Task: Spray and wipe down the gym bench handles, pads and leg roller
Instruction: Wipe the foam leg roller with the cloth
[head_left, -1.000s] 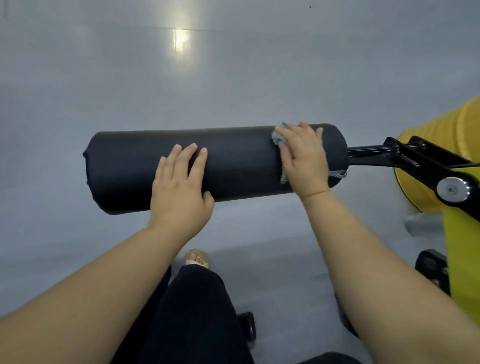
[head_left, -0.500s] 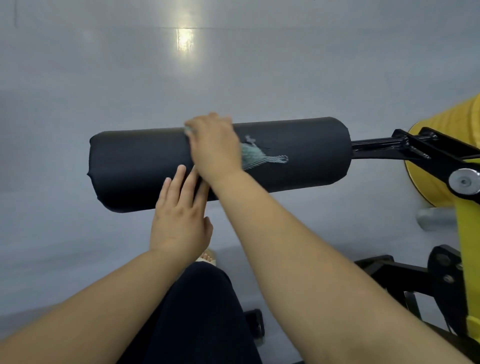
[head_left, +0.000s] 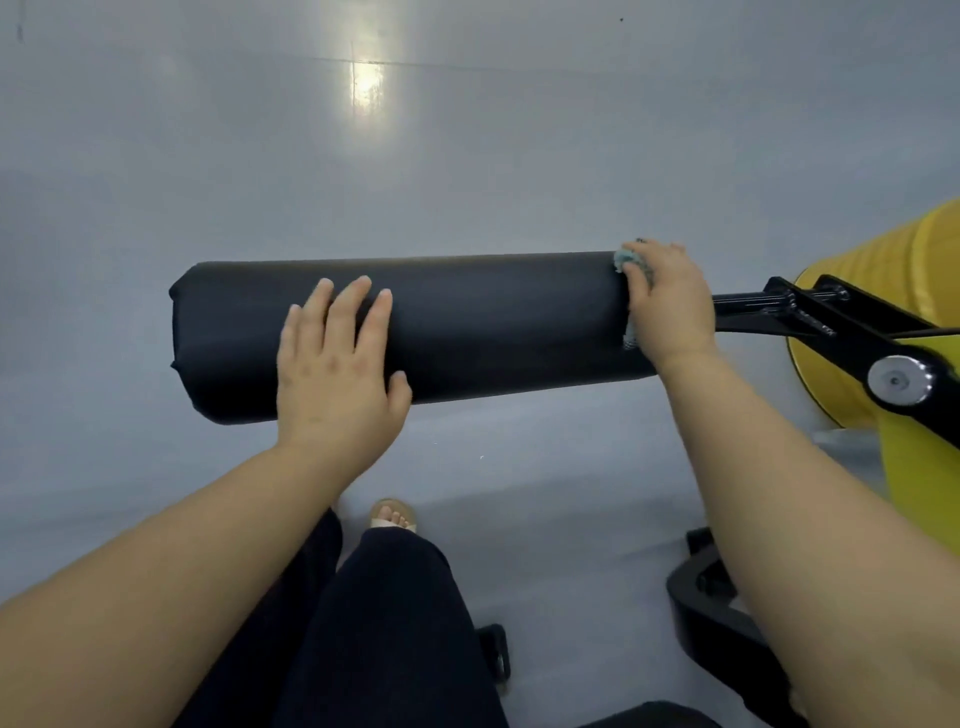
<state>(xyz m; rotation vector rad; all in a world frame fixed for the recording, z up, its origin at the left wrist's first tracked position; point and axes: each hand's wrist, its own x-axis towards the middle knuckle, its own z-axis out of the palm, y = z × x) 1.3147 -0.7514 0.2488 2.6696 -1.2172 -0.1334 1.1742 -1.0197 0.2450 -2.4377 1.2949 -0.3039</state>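
Observation:
The black padded leg roller (head_left: 493, 325) lies level across the middle of the view. My left hand (head_left: 337, 374) rests flat on its left half with straight fingers. At the roller's right end my right hand (head_left: 670, 306) grips a small light-blue cloth (head_left: 626, 265) and presses it against the pad. Only the cloth's edges show around my fingers.
A black steel arm (head_left: 810, 317) with a silver bolt (head_left: 896, 382) joins the roller to the yellow bench frame (head_left: 883, 260) at the right. A black base foot (head_left: 717, 613) sits low at the right. My dark trouser leg and sandalled foot (head_left: 392, 517) are below, on grey floor.
My right hand swept the cloth from the roller's middle-left back to its right end. My left hand slid up from the roller's lower edge onto its front face.

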